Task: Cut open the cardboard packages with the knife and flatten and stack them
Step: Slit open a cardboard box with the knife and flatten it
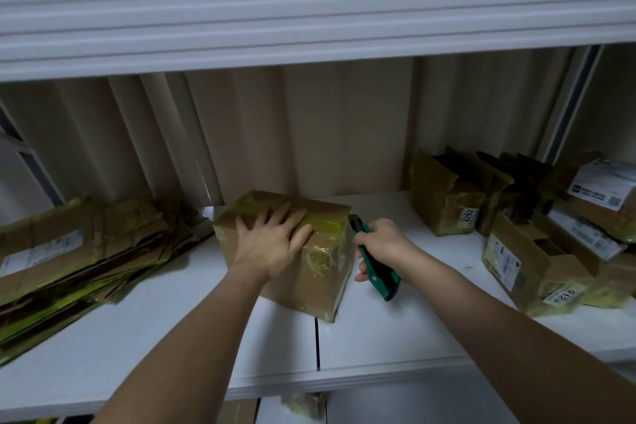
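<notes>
Taped box [289, 255] sits mid-shelf [395, 330]; flattened stack [82, 262] to its left, uncut packages [537, 234] to its right. Left hand [272, 241] spread flat, pressing the box top. Right hand [380, 244] wrapped round the green knife [373, 262], tip at the box's right upper edge; blade possibly extended, too dark to confirm. Risk: a slip along the glossy tape toward the bracing fingers.

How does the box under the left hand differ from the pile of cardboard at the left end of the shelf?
The box under the left hand stands as a closed, full-shaped carton, taped shut; the pile of cardboard lies flattened in stacked layers. The box sits mid-shelf with the right hand holding the green knife beside it; the pile is untouched by either hand. Both are brown cardboard with yellowish tape, resting on the white shelf.
</notes>
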